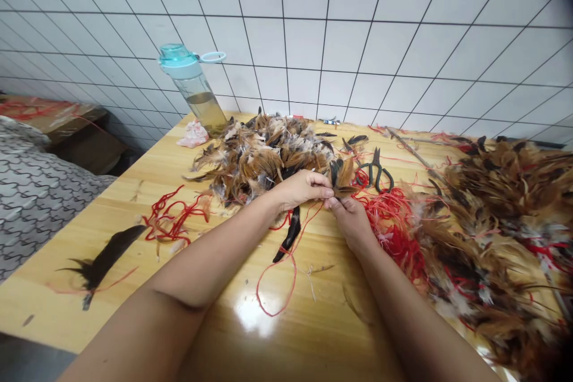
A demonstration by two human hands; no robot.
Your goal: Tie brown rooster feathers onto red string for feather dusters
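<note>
My left hand point(305, 187) and my right hand point(353, 221) meet over the middle of the table, fingertips pinched together. Between them sticks up a small bunch of brown and black feathers point(344, 178), its lower ends hidden by my fingers. A red string point(294, 274) trails from below my hands and lies in a loop on the wood. Under my left wrist is a curved, shiny black object point(290, 233). Just beyond my left hand spreads a big pile of brown, black and white feathers point(255, 158). Dark-handled scissors point(376, 170) lie behind my right hand.
Tangled red string point(394, 215) and heaped feathers point(505, 191) cover the right side. A bottle point(197, 86) with a turquoise lid stands at the back left beside a crumpled tissue point(193, 133). More red string point(174, 218) and a black feather point(107, 259) lie left. A tiled wall point(304, 42) bounds the back.
</note>
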